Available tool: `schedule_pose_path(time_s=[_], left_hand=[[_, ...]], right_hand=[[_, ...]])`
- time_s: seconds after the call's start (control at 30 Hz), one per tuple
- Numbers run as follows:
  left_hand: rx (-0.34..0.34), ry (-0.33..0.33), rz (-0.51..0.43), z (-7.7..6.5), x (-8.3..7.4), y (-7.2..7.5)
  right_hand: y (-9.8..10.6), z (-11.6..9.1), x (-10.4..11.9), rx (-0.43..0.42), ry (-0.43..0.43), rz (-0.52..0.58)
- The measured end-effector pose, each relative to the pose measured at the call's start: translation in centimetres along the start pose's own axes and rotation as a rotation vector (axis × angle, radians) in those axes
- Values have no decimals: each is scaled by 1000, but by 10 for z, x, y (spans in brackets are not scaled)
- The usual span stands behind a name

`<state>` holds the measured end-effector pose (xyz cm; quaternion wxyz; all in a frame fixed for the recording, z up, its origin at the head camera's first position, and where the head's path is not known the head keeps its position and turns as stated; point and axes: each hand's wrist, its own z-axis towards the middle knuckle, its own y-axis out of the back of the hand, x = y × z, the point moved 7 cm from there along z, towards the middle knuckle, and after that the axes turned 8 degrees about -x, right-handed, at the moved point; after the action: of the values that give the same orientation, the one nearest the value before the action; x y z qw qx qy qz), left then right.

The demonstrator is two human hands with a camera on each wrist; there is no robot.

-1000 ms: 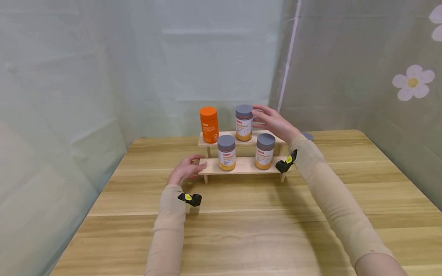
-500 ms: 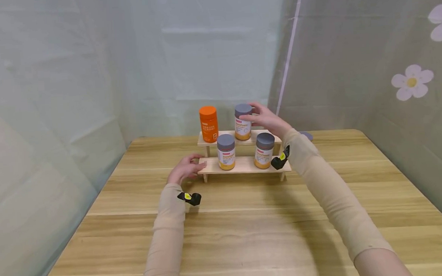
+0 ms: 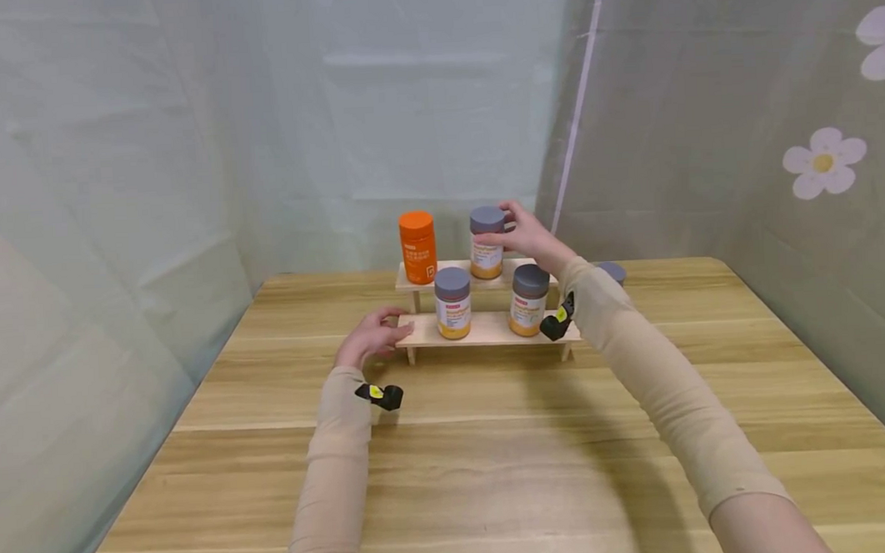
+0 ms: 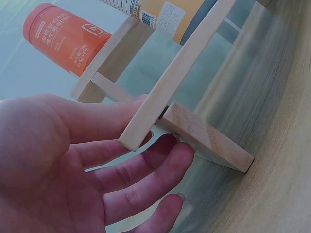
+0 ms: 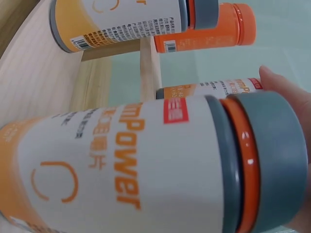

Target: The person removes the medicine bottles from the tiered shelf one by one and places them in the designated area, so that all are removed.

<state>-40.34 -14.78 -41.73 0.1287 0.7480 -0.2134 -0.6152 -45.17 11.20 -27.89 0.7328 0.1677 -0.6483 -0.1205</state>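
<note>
Grey-lidded bottle (image 3: 487,242) on the upper shelf is gripped by the outstretched right hand (image 3: 526,235), fingers curled round it

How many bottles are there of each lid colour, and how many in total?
Grey-lidded bottles: 3 (upper step, held by the right hand; lower step left; lower step right)
All-orange bottle: 1
Total: 4

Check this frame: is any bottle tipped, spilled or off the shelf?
One grey-lidded bottle stands on the table behind the wooden rack, off the shelf and mostly hidden by the right arm. Otherwise nothing stands out: the four racked bottles stand upright.
</note>
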Motion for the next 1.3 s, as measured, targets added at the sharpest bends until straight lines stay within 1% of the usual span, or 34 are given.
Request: schedule_pose_path(time_s=[0.23,0.47,0.63,0.9,1.17,1.3], left_hand=[[-1,-2,19,2,-1,2],[5,-11,21,5,-1,0],[8,-8,17,5,-1,0],[1,-12,-2,7,-1,1],[3,-18,-6,7,2,2],[5,-16,-4,5,2,4]], right_hand=[[6,3,-2,-13,30,47],[17,2,-3,-69,4,84],[28,-2,2,-116,10,115],[47,-12,8,-170,89,174],[61,-22,5,-238,108,244],[68,-26,0,-273,108,232]])
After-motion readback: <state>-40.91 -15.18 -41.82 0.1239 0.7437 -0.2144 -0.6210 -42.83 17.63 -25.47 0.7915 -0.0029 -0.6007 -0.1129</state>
